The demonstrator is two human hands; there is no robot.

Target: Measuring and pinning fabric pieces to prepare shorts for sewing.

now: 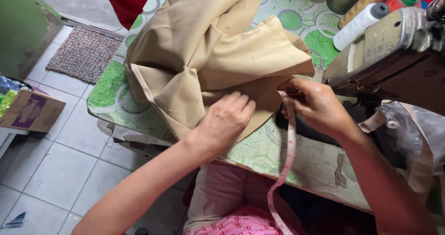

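We see the scene in soft, even daylight, bright enough to read colours clearly. The tan cloth [208,54] carries gentle shadows in its folds, and the left hand [227,119] casts only a faint shade on it. Beneath the table [320,165] the picture falls dark. The floor tiles [60,170] show a mild pale sheen. Focus holds across the centre; the sewing machine [394,49] at the right edge looks slightly soft and stretched.

Pale tiled floor [60,170], woven mat [83,54], green-patterned table [109,89].
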